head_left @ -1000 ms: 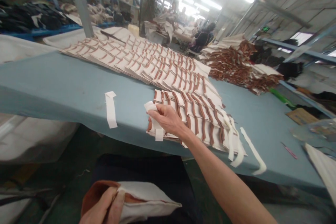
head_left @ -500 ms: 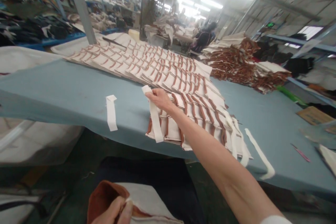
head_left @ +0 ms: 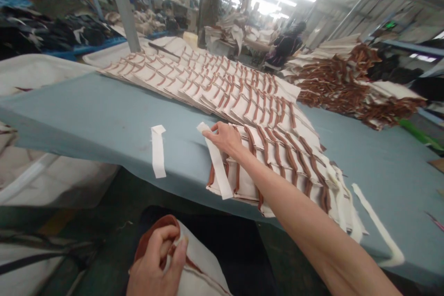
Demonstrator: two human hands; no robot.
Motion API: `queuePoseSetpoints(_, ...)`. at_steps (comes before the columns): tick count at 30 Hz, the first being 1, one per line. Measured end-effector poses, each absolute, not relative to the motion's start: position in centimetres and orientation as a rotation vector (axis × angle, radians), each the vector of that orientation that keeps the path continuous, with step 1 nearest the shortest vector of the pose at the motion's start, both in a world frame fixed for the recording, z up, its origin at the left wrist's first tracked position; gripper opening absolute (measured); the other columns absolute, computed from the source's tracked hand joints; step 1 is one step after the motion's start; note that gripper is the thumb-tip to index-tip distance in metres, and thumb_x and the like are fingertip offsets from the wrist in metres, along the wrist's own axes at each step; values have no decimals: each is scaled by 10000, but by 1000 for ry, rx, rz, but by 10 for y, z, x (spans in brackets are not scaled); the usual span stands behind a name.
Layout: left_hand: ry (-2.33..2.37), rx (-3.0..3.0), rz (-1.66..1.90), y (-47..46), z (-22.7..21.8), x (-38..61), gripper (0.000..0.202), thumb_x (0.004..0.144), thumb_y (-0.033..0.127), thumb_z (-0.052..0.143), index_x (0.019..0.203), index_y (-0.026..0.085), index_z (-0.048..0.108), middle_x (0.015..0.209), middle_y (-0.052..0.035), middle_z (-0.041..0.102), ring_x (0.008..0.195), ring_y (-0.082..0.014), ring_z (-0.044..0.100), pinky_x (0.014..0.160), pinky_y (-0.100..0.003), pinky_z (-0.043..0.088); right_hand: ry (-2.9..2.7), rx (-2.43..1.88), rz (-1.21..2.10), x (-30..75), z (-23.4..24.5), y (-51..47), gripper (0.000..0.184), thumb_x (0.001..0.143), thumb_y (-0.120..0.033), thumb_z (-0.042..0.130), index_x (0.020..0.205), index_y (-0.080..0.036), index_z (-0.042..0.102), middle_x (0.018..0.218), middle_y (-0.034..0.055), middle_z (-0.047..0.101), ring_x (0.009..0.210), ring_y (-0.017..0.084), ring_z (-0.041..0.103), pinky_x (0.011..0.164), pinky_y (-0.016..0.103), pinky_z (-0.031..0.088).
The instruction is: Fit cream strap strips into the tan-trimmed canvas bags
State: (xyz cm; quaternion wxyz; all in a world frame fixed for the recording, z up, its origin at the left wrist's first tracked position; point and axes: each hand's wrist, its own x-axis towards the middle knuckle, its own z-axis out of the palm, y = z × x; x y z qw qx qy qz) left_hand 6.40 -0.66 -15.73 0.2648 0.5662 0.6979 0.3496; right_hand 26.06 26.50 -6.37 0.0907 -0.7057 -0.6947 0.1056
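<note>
My right hand [head_left: 224, 138] reaches over the table and pinches a white fabric strip [head_left: 218, 169] near its upper end. The strip hangs across the front corner of a stack of cream fabric pieces with brown edging [head_left: 277, 152]. Low in the view, my left hand [head_left: 157, 259] is closed on the edge of a cream cloth piece with a brown lining [head_left: 204, 259], held over my lap. A second white strip with a folded top [head_left: 158, 152] lies flat on the table, left of my right hand.
Rows of overlapping cream pieces [head_left: 166, 71] cover the far part of the blue-covered table [head_left: 86, 115]. Piled brown and cream pieces [head_left: 340, 83] stand at the back right. A long pale strip [head_left: 378, 222] lies at the right front. A person [head_left: 287, 46] sits in the background.
My left hand has risen further into view with the cloth piece. My right hand still pinches the strip, whose lower end has swung slightly right. The camera view has shifted.
</note>
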Motion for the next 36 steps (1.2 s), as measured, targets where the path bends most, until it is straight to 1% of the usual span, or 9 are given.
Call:
queuePoseSetpoints(3, 1824, 1545, 937, 1, -158, 72, 329, 1040, 466, 597, 1293, 307, 736, 1063, -16, 915, 932, -260, 893, 762, -285, 653, -2123, -2135, 195, 260, -64, 269, 493, 1040, -485, 697, 1363, -113, 683, 1264, 237, 810, 1217, 398, 755, 996, 457, 528)
queuePoseSetpoints(9, 1559, 1733, 946, 28, -140, 84, 375, 1062, 443, 593, 1351, 286, 774, 747, 33, 841, 663, -201, 835, 634, -241, 607, -2258, -2008, 151, 266, -69, 267, 460, 1055, -405, 664, 1453, -179, 621, 1443, 197, 745, 1350, 348, 692, 1062, 415, 511)
queuePoseSetpoints(13, 1427, 1783, 901, 69, -114, 103, 455, 1024, 480, 561, 1327, 258, 817, 636, 19, 784, 579, -224, 774, 566, -272, 557, -2214, -2009, 246, 270, -73, 268, 366, 1054, -447, 654, 1327, -207, 699, 1197, 122, 833, 1168, 319, 747, 986, 390, 511)
queuePoseSetpoints(19, 1443, 1524, 874, 112, -110, 121, 532, 966, 574, 546, 1159, 166, 828, 522, 22, 697, 559, -260, 726, 582, -326, 512, -2021, -1893, 476, 272, -68, 280, 331, 1069, -441, 599, 847, -211, 683, 878, 29, 749, 883, 217, 676, 792, 305, 432)
queuePoseSetpoints(23, 1396, 1390, 864, 122, -114, 118, 646, 895, 604, 616, 1297, 121, 769, 646, -12, 805, 634, -277, 776, 609, -334, 551, -1878, -1703, 726, 270, -62, 276, 372, 1088, -459, 570, 818, -208, 619, 751, -17, 627, 739, 156, 585, 674, 262, 400)
queuePoseSetpoints(28, 1304, 1223, 895, 141, -105, 121, 815, 881, 662, 692, 1458, 87, 664, 691, -18, 816, 595, -230, 730, 585, -287, 524, -1752, -1466, 1027, 263, -53, 255, 401, 1107, -505, 563, 841, -209, 613, 737, -29, 636, 633, 115, 554, 584, 231, 426)
queuePoseSetpoints(31, 1235, 1141, 901, 145, -101, 126, 605, 839, 678, 740, 1109, 137, 763, 654, 2, 749, 553, -172, 652, 535, -239, 470, -1593, -1305, 1240, 259, -50, 243, 429, 1077, -549, 641, 832, -198, 626, 720, -30, 644, 595, 98, 536, 555, 217, 414)
queuePoseSetpoints(33, 1179, 1088, 867, 140, -98, 126, 523, 807, 692, 778, 827, 174, 709, 602, 11, 686, 509, -133, 581, 490, -215, 426, -1507, -1261, 1318, 258, -51, 239, 468, 1035, -597, 705, 814, -190, 637, 705, -28, 648, 586, 93, 531, 540, 211, 389)
queuePoseSetpoints(36, 1113, 991, 797, 124, -94, 121, 554, 740, 708, 849, 734, 190, 654, 551, 22, 646, 458, -112, 523, 450, -201, 403, -1522, -1345, 1296, 258, -57, 235, 475, 1012, -587, 739, 772, -190, 633, 675, -36, 619, 584, 93, 513, 529, 216, 343)
